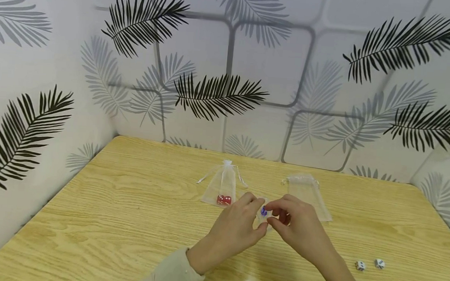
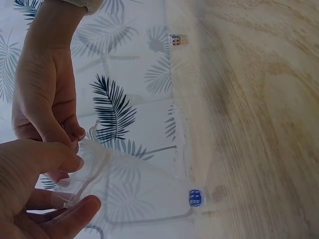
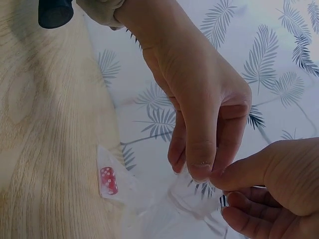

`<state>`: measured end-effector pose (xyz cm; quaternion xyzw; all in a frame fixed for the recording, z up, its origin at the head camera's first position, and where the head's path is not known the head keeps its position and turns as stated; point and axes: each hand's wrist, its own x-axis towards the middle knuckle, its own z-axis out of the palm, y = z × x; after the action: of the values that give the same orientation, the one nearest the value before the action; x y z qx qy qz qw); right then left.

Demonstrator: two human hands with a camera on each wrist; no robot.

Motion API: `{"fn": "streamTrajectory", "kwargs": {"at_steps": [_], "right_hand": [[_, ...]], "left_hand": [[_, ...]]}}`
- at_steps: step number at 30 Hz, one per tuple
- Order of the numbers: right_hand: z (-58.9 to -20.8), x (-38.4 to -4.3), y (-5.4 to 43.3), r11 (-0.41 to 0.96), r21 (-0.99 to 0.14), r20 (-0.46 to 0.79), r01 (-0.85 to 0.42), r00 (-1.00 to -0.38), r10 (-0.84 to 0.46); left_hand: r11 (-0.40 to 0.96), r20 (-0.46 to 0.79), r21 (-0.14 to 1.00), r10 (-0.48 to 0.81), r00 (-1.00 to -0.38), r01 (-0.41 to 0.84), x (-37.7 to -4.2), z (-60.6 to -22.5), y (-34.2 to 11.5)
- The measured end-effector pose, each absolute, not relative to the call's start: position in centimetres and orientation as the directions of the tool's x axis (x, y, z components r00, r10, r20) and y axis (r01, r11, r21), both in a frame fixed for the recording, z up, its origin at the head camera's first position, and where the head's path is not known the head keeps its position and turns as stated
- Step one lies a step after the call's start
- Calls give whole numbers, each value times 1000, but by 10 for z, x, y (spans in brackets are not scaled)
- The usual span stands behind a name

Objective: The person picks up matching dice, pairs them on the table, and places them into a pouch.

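Pale sleeves point(image 1: 173, 271) are seen nearest. By the fingers of the left hand point(image 1: 236, 223) and right hand point(image 1: 299, 225), the mouth of a sheer bag point(image 2: 149, 181) is pinched; blue dice point(image 2: 195, 198) are held at its bottom. White dice point(image 1: 360, 266) are left on the surface point(image 1: 125, 203), rightward.

Head cam up high, looking forward, down over table point(image 1: 123, 220) to wall point(image 1: 270, 64)! Wrist cams in tight, both turned sideways; all three share left hand point(image 1: 234, 225), right hand point(image 1: 299, 225); head, right-wrist views share red dice point(image 1: 220, 199).
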<state>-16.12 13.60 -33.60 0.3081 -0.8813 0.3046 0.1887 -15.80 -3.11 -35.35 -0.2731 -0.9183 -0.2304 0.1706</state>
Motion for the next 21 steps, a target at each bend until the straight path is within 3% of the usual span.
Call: {"fn": "streamTrajectory", "kwargs": {"at_steps": [21], "right_hand": [[-338,-158,153,646,-433,491,-629,-765,-416]], "left_hand": [[751,411,367,399,-820,550,-159,-352,-32]]}}
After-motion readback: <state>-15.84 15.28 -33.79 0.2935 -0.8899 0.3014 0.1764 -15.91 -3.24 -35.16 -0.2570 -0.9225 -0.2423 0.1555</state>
